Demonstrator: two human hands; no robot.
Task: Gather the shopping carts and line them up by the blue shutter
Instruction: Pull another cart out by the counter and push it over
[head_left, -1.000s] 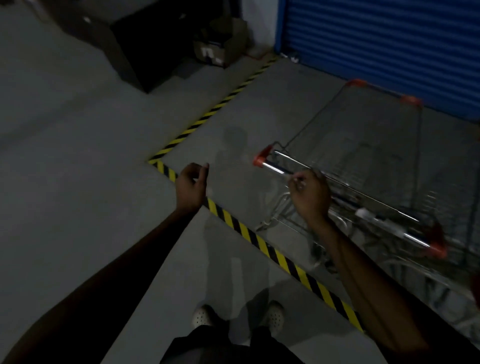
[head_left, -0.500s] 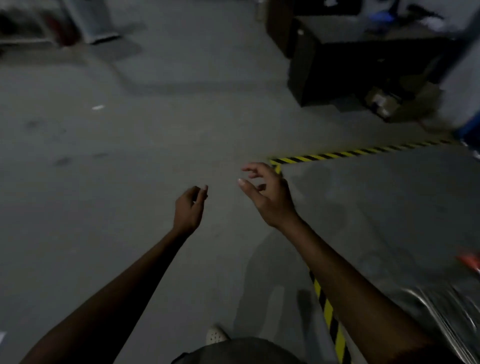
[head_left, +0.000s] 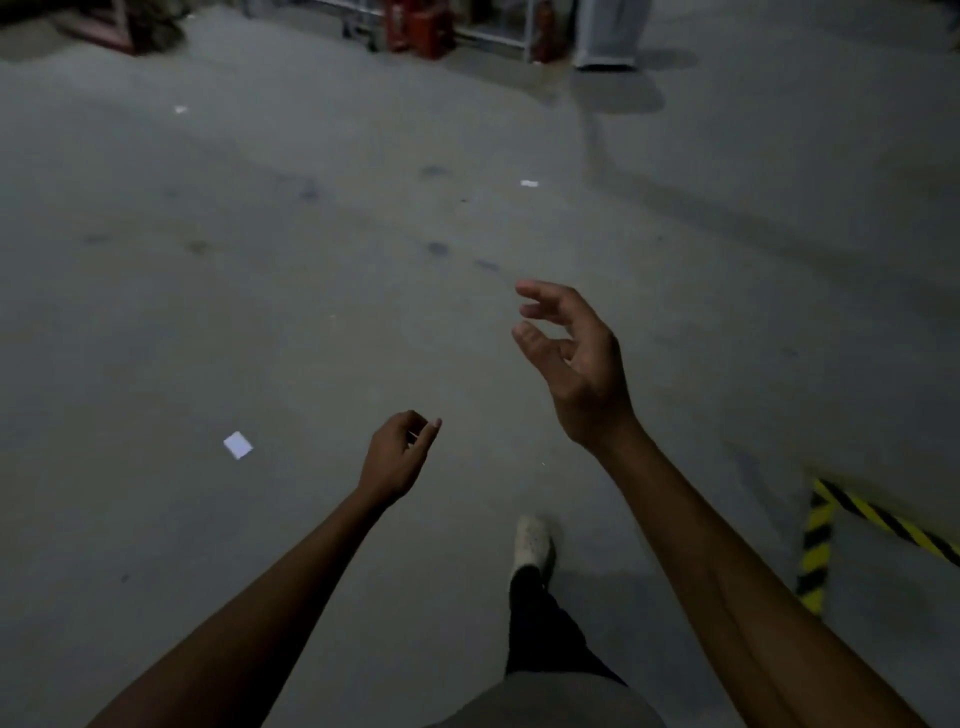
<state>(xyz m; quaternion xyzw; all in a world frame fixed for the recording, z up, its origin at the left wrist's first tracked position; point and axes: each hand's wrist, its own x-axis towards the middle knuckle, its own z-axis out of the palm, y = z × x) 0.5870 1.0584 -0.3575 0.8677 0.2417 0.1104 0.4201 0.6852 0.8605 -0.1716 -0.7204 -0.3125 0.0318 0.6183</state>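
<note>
No shopping cart and no blue shutter show in the head view now. My left hand (head_left: 397, 457) hangs over the grey concrete floor with its fingers loosely curled and holds nothing. My right hand (head_left: 574, 364) is raised higher and further right, fingers spread and relaxed, also holding nothing. A corner of the yellow-and-black floor tape (head_left: 821, 540) lies at the lower right. My white shoe (head_left: 532, 543) steps forward between my arms.
A person's pale trouser legs (head_left: 610, 31) stand at the far top right. Red items (head_left: 415, 26) and a metal frame (head_left: 498, 36) line the far edge. A pink frame (head_left: 104, 31) sits top left. Paper scraps (head_left: 238, 445) lie on the floor.
My right hand let go of the cart handle. I turned left away from the cart and blue shutter, which left the view; the open floor and far racks came in.
</note>
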